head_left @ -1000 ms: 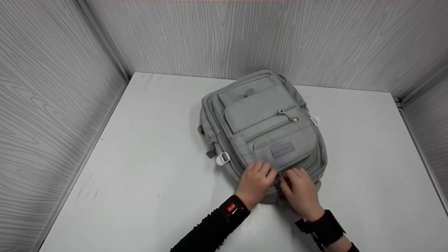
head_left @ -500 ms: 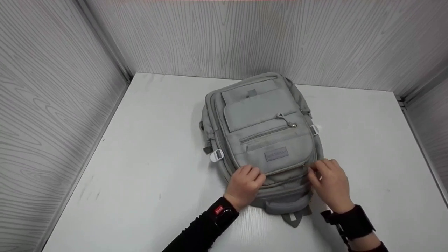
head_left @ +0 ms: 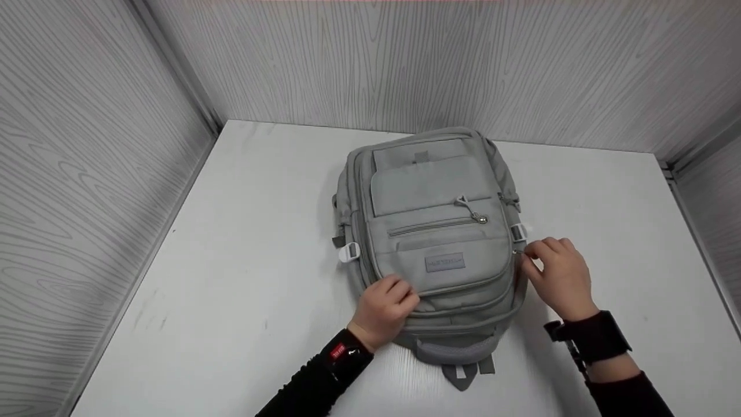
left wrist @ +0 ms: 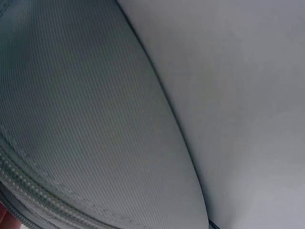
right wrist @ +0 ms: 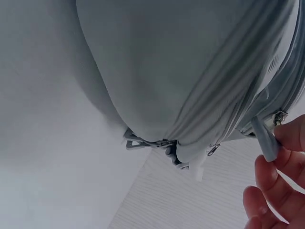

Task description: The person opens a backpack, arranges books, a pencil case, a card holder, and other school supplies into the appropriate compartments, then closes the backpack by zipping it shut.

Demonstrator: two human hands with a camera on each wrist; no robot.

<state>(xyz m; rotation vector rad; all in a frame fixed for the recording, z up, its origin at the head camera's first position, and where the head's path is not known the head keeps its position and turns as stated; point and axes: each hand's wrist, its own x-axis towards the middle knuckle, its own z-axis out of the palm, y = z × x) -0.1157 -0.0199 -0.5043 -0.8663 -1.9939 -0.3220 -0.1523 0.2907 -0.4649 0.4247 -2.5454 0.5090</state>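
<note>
A grey backpack [head_left: 428, 191] lies front side up on the white table, its top handle [head_left: 457, 350] toward me. My left hand [head_left: 383, 310] holds the fabric near the lower left corner of the front pocket, fingers curled over its edge. On the right side, my right hand [head_left: 561, 278] pinches a zipper pull [right wrist: 265, 138] between thumb and finger; the other fingers are loosely bent in the right wrist view. The pocket's seam gapes along the near edge. Close up, the left wrist view has ribbed bag fabric and zipper teeth [left wrist: 43, 195], with a fingertip at the corner.
White side-strap buckles sit at the left [head_left: 349, 252] and right [head_left: 519, 232] of the bag. A cord pull [head_left: 472, 209] lies on the front. Wood-grain panels [head_left: 347, 63] border the white table [head_left: 243, 231] behind and at both sides.
My right hand has drawn the zipper pull from the near edge round to the bag's right side. My left hand has shifted left and slightly nearer. The backpack has turned and slid toward me.
</note>
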